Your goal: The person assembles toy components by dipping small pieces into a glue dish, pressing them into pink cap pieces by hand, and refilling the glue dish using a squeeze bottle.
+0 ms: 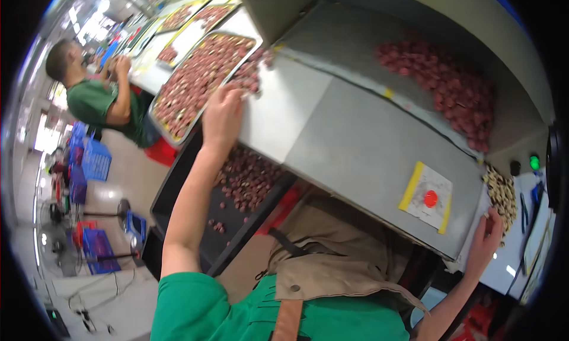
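My left hand (223, 120) is at the left end of the worktop, fingers curled beside a loose heap of small reddish-brown round pieces (248, 77). Whatever lies in those fingers is hidden. Just left of it is a large shallow tray (177, 141), full of similar reddish pieces mixed with pale ones. At the far right, my right hand (485, 244) has its fingers bent together by a pile of pale, nut-like pieces (502, 193). Its fingertips touch or nearly touch that pile, and I cannot make out what they hold.
Below my left forearm sits a black bin (252, 237) with reddish pieces inside. More reddish pieces (444, 86) are heaped on the grey shelf. A card with yellow strips and a red spot (431, 199) lies on the grey worktop (355, 151). A person in green (98, 101) works at left.
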`<state>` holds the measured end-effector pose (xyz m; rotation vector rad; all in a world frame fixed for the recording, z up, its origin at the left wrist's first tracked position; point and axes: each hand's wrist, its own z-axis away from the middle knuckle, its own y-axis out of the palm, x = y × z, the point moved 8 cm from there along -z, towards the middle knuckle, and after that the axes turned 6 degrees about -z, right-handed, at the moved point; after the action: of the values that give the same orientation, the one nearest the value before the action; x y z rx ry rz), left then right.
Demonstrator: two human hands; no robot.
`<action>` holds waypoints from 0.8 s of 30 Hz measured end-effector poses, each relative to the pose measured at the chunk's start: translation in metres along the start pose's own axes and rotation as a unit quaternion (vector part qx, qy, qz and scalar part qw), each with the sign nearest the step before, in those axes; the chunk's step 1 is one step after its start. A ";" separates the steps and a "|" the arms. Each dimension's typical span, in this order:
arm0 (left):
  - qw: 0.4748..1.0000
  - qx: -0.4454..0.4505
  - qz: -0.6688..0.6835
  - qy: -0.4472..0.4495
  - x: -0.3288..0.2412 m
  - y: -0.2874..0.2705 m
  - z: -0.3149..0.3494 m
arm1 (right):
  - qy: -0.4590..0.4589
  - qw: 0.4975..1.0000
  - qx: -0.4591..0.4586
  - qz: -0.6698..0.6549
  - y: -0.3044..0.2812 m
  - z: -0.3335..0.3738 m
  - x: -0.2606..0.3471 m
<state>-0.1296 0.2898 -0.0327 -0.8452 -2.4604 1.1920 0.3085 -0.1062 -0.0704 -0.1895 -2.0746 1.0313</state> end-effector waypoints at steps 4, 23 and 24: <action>0.998 -0.036 0.037 0.020 -0.037 0.001 -0.032 | 0.015 0.998 -0.030 -0.062 0.010 0.008 0.029; 0.931 0.066 0.325 0.153 -0.235 0.067 -0.089 | -0.021 0.992 0.099 -0.072 0.001 -0.009 0.045; 0.930 0.071 0.327 0.152 -0.235 0.061 -0.074 | -0.045 0.993 0.101 -0.038 0.000 -0.008 0.046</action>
<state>0.1148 0.2218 -0.0335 -1.7387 -1.8601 1.2829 0.2829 -0.0810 -0.0404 0.0387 -2.0235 1.2133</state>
